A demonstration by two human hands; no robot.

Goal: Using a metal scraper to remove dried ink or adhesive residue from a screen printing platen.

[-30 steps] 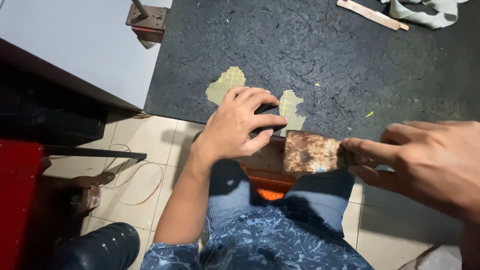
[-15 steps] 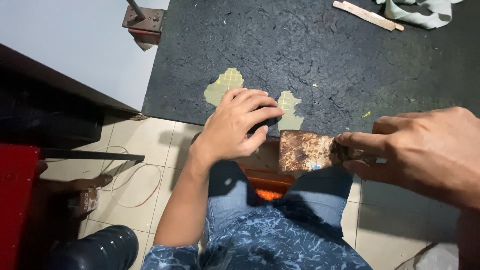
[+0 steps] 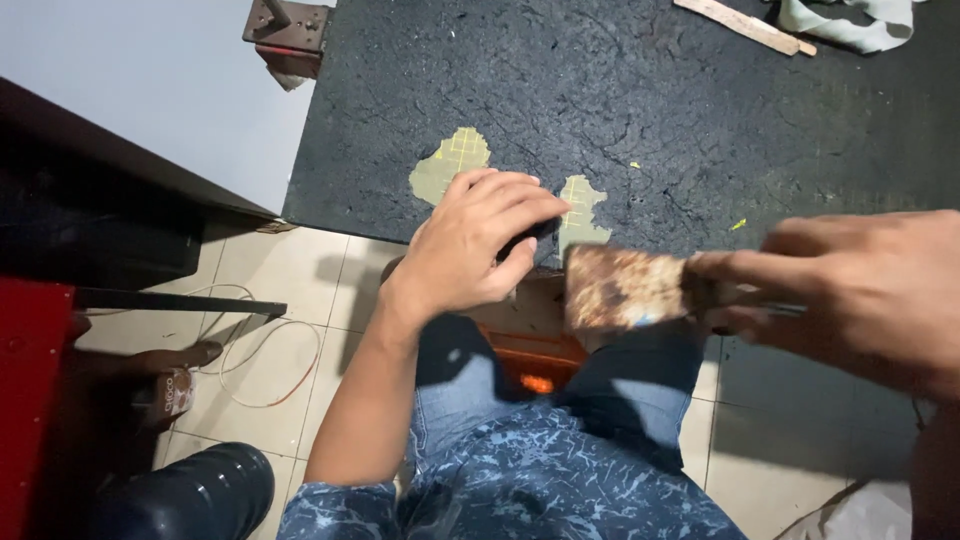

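My left hand (image 3: 475,245) is curled over a small dark object (image 3: 528,238) at the near edge of a worn black work mat (image 3: 660,120); most of that object is hidden under my fingers. My right hand (image 3: 860,290) grips the handle of a rusty flat-bladed scraper (image 3: 620,287), whose blade points left, just right of my left hand and blurred by motion. Two patches where the mat has worn through to a yellow-green gridded layer (image 3: 452,165) lie just beyond my left hand.
A wooden stick (image 3: 740,25) and a pale cloth (image 3: 850,22) lie at the mat's far right. A rusty metal bracket (image 3: 288,30) sits at its far left corner. Below are my blue-patterned trousers (image 3: 540,470), a tiled floor, a loose cord (image 3: 262,350), a red box (image 3: 30,400).
My right hand and the scraper have shifted slightly left and nearer, with the blade now blurred. My left hand stays in place over the dark object.
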